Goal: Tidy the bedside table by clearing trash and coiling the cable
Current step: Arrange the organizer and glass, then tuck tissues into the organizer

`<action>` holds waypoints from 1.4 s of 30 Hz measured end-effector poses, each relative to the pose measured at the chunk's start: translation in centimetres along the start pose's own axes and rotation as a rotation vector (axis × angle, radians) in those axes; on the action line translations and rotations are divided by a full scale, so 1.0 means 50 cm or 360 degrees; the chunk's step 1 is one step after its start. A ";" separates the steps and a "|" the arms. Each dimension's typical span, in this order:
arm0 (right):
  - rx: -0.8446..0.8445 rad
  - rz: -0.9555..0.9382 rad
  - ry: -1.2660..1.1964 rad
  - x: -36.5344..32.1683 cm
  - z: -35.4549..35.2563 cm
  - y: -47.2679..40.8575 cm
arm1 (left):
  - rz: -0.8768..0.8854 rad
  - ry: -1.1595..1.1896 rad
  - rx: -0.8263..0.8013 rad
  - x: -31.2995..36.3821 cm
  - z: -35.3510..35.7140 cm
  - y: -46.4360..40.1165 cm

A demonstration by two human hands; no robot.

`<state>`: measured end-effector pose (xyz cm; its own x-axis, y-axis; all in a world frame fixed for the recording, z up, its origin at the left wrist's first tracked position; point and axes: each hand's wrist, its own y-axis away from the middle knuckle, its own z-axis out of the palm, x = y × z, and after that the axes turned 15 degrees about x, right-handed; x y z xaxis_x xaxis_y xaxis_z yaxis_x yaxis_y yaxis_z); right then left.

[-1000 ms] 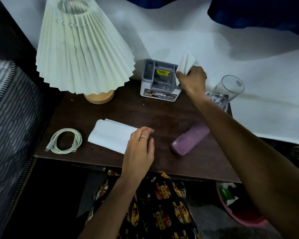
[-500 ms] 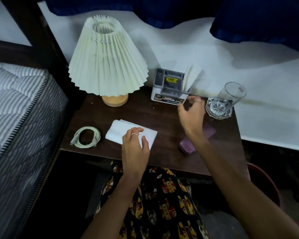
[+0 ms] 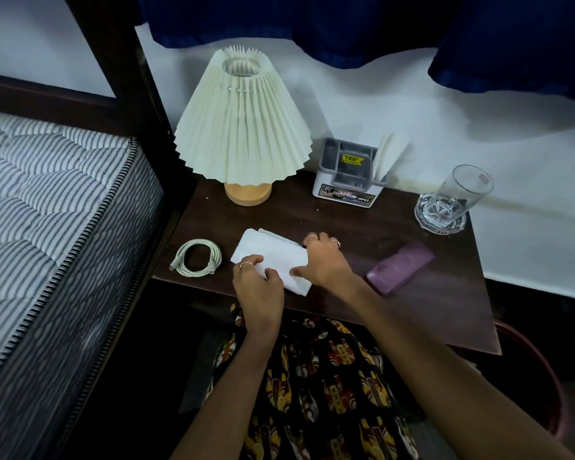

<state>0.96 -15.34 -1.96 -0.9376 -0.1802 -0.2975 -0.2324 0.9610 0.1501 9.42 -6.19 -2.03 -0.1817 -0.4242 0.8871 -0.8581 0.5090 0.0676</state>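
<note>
A folded white tissue [image 3: 273, 252] lies near the front edge of the dark wooden bedside table [image 3: 362, 224]. My left hand [image 3: 258, 285] pinches its near left edge. My right hand [image 3: 326, 260] presses on its right end, with the thumb under the near edge. To the left of the tissue rests a coiled pale green cable [image 3: 198, 262], untouched. Another white tissue [image 3: 387, 154] stands upright in the right slot of a grey organiser box [image 3: 347, 175] at the back.
A pleated cream lamp [image 3: 241, 124] stands at the back left. A drinking glass [image 3: 452, 200] sits at the back right and a purple case [image 3: 400, 267] lies right of my hands. A striped mattress [image 3: 47, 207] borders the left; a red bin [image 3: 545, 386] is below right.
My right hand let go of the tissue in the organiser, drew back and came down onto the folded tissue. My left hand slid to the tissue's near edge. The camera tilted up.
</note>
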 end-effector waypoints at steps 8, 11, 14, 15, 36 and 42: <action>-0.0167 0.0057 -0.0141 0.004 0.004 -0.016 | -0.0010 -0.0015 -0.0044 -0.004 0.010 -0.005; -0.0064 0.0145 -0.0714 0.012 -0.009 0.003 | -0.0009 0.0020 -0.0039 -0.004 0.011 -0.007; -0.0070 0.0393 -0.1467 0.036 -0.040 0.031 | 0.0060 0.0049 -0.0003 -0.003 0.011 -0.012; -0.0087 0.0432 -0.1608 0.048 -0.052 0.038 | 0.0082 0.0083 -0.0002 -0.002 0.011 -0.015; -0.0406 0.1003 -0.2092 0.187 -0.138 0.107 | -0.0618 0.0852 -0.0999 0.032 -0.012 -0.001; -0.0268 0.0827 -0.1984 0.202 -0.150 0.113 | -0.0506 0.0690 -0.1098 0.030 -0.004 0.005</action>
<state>-11.77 -13.30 2.95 -0.0921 0.5856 -0.8054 -0.0394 0.8060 0.5905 9.01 -6.56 -0.60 0.3357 -0.3723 0.8653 -0.3292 0.8143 0.4781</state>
